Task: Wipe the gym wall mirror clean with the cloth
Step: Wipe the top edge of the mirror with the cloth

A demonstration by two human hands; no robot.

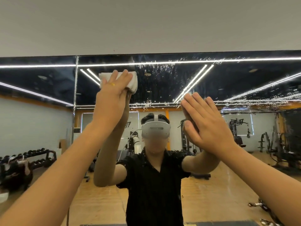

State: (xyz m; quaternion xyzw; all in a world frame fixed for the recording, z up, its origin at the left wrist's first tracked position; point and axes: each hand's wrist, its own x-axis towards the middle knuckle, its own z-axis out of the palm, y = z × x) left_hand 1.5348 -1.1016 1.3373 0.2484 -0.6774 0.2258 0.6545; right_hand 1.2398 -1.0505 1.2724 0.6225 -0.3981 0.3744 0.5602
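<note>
The wall mirror (162, 82) fills the view below a grey wall band, and water droplets speckle its upper right part. My left hand (112, 97) is raised high and presses a folded white cloth (132, 84) flat against the glass near the mirror's top, just right of a vertical seam. Straight fingers lie over the cloth. My right hand (206, 123) rests flat on the glass at head height, fingers straight, holding nothing.
A vertical seam (75, 82) joins two mirror panels at the left. The mirror's top edge (179, 53) meets the grey wall above. My reflection, a dumbbell rack (37, 156) and gym machines (236, 129) appear in the glass.
</note>
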